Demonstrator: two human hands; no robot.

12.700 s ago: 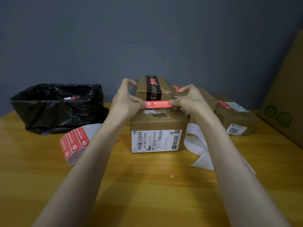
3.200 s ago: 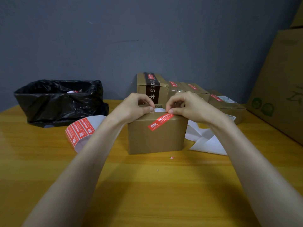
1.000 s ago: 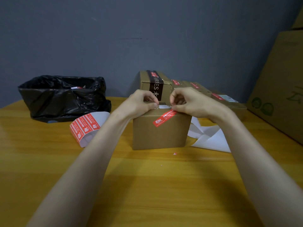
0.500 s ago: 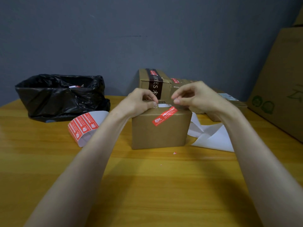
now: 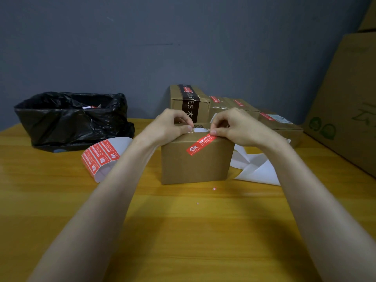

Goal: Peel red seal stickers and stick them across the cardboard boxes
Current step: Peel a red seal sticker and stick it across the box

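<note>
- At the middle of the wooden surface (image 5: 183, 231) a cardboard box (image 5: 197, 165) is seen standing, its plain front turned to the camera. What is found on it?
- A red seal sticker (image 5: 200, 144) is stuck slantwise on the front face, its upper end carried up to the top edge. On the lid a white strip (image 5: 200, 130) is laid just beside a barcode (image 5: 198, 126).
- How are the hands placed?
- Both are set on the front top edge. The left hand (image 5: 171, 127) is curled, and the left end of the white strip is pinched in its grip between thumb and forefinger. The right hand (image 5: 238, 127) is curled too. Its thumb tip is pressed where the sticker's upper end meets the edge, by the strip's right end. Whether anything is held in that grip cannot be told.
- And around the box?
- To the left a curled sheet of red stickers (image 5: 101, 157) is laid, with a black bag (image 5: 73, 123) behind it. To the right, white backing paper (image 5: 256, 167) is strewn just beside the box. Behind, further boxes (image 5: 230, 106) are lined up before the grey wall (image 5: 183, 47), and red seals are seen on their tops. The tallest is banded with dark tape (image 5: 190, 104). A large carton (image 5: 350, 110) is stood at the far right. A tiny red scrap (image 5: 214, 188) is seen on the surface in front of the box.
</note>
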